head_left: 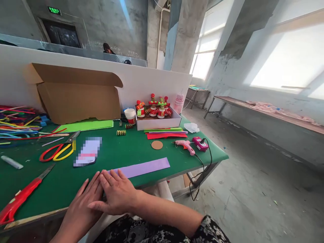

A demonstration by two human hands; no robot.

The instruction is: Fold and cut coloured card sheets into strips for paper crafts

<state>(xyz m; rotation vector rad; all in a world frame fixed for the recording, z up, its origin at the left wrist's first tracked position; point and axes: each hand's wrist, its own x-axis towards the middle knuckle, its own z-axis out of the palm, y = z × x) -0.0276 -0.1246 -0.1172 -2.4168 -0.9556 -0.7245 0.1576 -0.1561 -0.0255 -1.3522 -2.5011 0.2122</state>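
A flat purple strip point(149, 167) lies along the front of the green table, its left end under my fingers. My right hand point(117, 192) rests open on that end, palm down, fingers stretched out. Beside and partly beneath it, my left hand point(87, 199) lies flat with its fingers extended, the right thumb crossing over it. Whether the left fingers touch the strip is hidden. Beyond the strip lies a round brown disc point(157, 145). A phone point(88, 152) with a blurred screen sits just past my left hand.
Red-handled scissors point(22, 199) and red-and-yellow scissors point(60, 148) lie at left. A pink glue gun point(186, 145) with a trailing cord is at right. Behind stand a white box point(158, 124) of small figures, paper cups point(130, 115) and an open cardboard box point(78, 98).
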